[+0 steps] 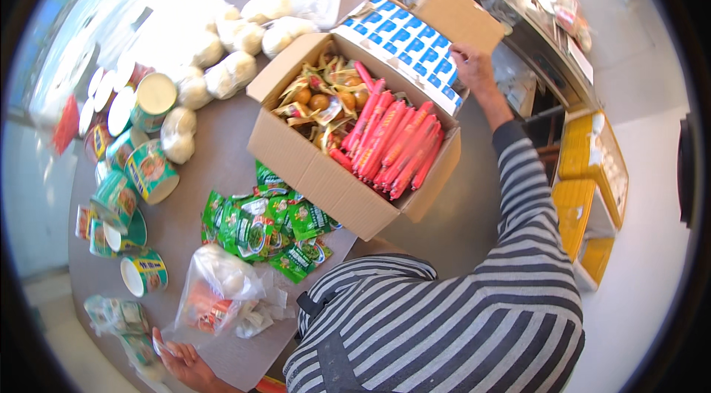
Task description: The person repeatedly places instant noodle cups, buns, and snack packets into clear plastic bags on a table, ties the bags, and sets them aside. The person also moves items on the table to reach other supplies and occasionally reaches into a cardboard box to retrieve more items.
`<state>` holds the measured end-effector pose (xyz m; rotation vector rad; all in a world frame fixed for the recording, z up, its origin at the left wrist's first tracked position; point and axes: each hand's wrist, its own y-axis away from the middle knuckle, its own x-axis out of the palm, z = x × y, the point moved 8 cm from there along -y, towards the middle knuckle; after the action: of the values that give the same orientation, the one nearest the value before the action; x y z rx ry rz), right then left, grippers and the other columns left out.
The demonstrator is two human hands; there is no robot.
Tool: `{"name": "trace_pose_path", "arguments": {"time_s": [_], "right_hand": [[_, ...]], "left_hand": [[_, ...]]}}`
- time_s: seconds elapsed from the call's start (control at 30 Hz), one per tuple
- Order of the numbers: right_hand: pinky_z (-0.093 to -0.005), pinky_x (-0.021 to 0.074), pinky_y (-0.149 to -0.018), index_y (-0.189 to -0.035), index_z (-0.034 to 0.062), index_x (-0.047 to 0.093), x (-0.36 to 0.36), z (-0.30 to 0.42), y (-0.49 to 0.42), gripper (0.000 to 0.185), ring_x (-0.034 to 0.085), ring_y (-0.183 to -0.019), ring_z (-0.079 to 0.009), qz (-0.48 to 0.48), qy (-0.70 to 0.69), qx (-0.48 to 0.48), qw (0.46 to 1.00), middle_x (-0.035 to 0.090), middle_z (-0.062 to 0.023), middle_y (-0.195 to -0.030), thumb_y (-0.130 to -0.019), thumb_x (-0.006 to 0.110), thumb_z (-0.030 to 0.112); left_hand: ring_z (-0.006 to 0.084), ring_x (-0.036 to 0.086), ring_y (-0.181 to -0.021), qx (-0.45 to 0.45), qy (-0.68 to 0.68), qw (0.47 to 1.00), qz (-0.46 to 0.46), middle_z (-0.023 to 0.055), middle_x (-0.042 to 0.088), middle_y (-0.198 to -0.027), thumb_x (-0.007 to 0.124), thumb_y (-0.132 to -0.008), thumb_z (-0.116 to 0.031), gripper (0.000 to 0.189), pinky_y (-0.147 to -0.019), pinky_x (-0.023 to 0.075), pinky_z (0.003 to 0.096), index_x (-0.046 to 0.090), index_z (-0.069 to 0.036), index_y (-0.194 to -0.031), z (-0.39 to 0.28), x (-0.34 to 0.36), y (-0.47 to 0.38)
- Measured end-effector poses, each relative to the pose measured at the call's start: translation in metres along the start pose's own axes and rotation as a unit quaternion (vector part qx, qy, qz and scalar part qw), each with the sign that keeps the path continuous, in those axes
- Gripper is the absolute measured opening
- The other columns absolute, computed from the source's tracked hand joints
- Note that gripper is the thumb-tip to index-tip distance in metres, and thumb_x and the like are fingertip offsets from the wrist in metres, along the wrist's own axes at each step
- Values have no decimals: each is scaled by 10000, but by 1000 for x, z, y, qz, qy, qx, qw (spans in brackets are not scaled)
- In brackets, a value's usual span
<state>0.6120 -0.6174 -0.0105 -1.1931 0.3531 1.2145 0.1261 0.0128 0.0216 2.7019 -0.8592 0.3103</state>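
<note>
My right hand (472, 68) grips the near right corner of a blue-and-white patterned carton (408, 40), beside a raised brown cardboard flap (461, 15). Against that carton stands an open cardboard box (316, 176). Inside it lie red-wrapped sausages (389, 143) and brown eggs in clear packets (319, 101). Low in the view, my left hand (186, 362) pinches a small white thing (160, 344), too blurred to name. A clear plastic bag (222, 287) with white and red contents rests near that hand.
Green food packets (261, 226) are heaped on the grey table (222, 132). Several instant-noodle tubs (150, 171) stand or lie along its left side. Wrapped white balls (233, 73) sit towards the back. Yellow crates (589, 171) are stacked at right, by a metal shelf (547, 71).
</note>
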Motion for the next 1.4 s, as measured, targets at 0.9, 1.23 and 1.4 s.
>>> {"name": "trace_pose_path", "arguments": {"time_s": [0.9,1.23,1.4], "right_hand": [[-447,408,-776,-975,64,524,44,-110,21,429,518,-1017,-297,123,347,132,920,563,-116,-1034,-604,715,166],[-450,392,-893,-1126,91,566,33,-120,21,506,482,-1111,-313,202,370,296,857,526,-150,-1177,-654,701,215],[-461,379,-914,-1164,105,532,25,-103,18,598,461,-1150,-322,233,344,291,862,532,-146,-1171,-620,723,261]], "left_hand": [[69,319,-467,-41,-121,992,-23,-15,402,-640,475,-936,-190,401,-439,280,212,437,37,-1264,10,31,-26],[57,310,-460,-52,-114,992,0,-15,404,-651,504,-921,-201,406,-436,266,201,455,47,-1239,14,33,-19],[69,324,-472,-48,-122,991,4,-5,419,-664,523,-911,-203,405,-442,277,210,466,52,-1220,16,30,-18]]}}
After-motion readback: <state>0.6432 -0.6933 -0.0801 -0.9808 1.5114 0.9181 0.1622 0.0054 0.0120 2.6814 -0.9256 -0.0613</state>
